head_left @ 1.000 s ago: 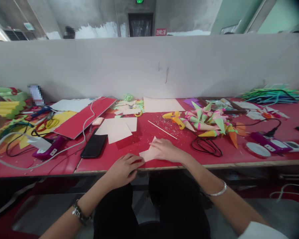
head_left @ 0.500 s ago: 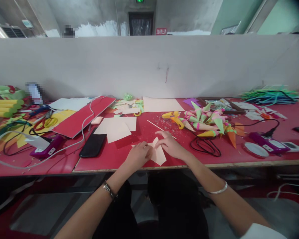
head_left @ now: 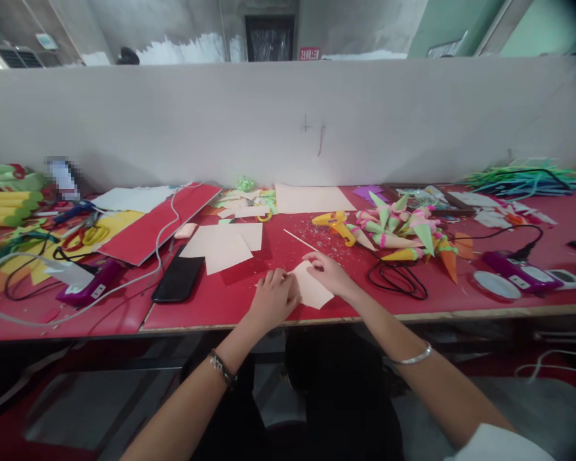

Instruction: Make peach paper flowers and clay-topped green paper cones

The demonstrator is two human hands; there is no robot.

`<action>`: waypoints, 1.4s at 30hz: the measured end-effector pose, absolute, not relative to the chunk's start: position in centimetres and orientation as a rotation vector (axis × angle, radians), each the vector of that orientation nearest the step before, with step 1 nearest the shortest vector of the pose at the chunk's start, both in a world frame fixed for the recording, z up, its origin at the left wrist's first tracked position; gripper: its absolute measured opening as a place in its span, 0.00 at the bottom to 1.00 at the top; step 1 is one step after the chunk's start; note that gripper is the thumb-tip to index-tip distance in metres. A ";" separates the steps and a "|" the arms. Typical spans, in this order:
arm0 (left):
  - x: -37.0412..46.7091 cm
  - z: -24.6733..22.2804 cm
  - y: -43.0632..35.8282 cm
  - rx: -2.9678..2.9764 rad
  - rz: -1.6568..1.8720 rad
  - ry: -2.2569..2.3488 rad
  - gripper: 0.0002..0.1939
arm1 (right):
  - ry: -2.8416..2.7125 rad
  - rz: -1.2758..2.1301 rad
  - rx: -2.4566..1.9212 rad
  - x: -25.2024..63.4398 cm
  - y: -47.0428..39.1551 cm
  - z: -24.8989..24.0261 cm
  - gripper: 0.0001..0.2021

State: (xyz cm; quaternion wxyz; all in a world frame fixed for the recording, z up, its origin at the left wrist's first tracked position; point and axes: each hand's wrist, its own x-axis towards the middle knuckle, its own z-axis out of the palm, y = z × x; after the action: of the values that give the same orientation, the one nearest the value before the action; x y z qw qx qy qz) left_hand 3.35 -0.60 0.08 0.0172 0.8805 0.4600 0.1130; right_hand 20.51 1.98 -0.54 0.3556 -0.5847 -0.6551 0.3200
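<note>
A small cream-coloured piece of paper (head_left: pixel 315 296) is between my hands near the table's front edge, its lower corner pointing toward me. My left hand (head_left: pixel 274 298) closes on the paper's left side, fingers curled over it and hiding that part. At the upper right, my right hand (head_left: pixel 330 275) grips the paper's edge with bent fingers. Behind my hands lies a thin stick (head_left: pixel 298 239). To the left, several flat cream sheets (head_left: pixel 228 251) overlap on the red table (head_left: pixel 216 301).
A yellow glue gun (head_left: pixel 336 227) lies beyond my right hand, beside a pile of paper cones (head_left: pixel 393 241) and a coiled black cable (head_left: pixel 397 285). On the left are a black phone (head_left: pixel 178 280), a red board (head_left: pixel 156 227) and a purple power strip (head_left: pixel 93 282).
The paper between my hands has turned and now shows a broader flat face on the right. My left hand has moved slightly right, and my right hand has shifted a little.
</note>
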 end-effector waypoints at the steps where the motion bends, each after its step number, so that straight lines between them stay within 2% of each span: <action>1: 3.6 0.0 -0.6 2.722 0.339 1.455 0.20 | -1.686 0.822 -1.535 20.6 2.1 -0.5 0.11; 8: 4.7 -0.2 0.0 2.718 0.251 1.585 0.23 | -1.657 0.723 -1.685 20.4 1.3 -0.3 0.06; 17: 5.1 0.4 -0.3 2.803 0.125 1.594 0.22 | -1.691 0.511 -1.781 19.3 -0.2 -0.5 0.08; 24: 5.8 0.8 -0.4 2.806 0.031 1.599 0.17 | -1.746 0.403 -1.782 19.1 -0.7 -0.2 0.09; 29: 5.8 0.8 -0.5 2.822 0.028 1.599 0.18 | -1.721 0.342 -1.817 19.7 -0.9 -0.7 0.09; 33: 5.8 0.8 -0.5 2.835 0.032 1.597 0.17 | -1.678 0.331 -1.831 20.2 -1.2 -1.0 0.08; 37: 5.8 0.7 -0.6 2.846 0.036 1.600 0.17 | -1.671 0.455 -1.774 20.2 -1.9 -1.0 0.14; 42: 5.9 0.6 -0.6 2.851 0.028 1.606 0.18 | -1.738 0.427 -1.776 20.2 -2.6 -1.2 0.11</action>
State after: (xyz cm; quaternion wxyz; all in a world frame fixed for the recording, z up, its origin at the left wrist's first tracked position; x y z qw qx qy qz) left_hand 5.87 -0.60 0.62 -0.0655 0.8694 0.4897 0.0085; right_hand 20.18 -2.57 -1.18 0.3051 -0.6709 -0.6564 0.1611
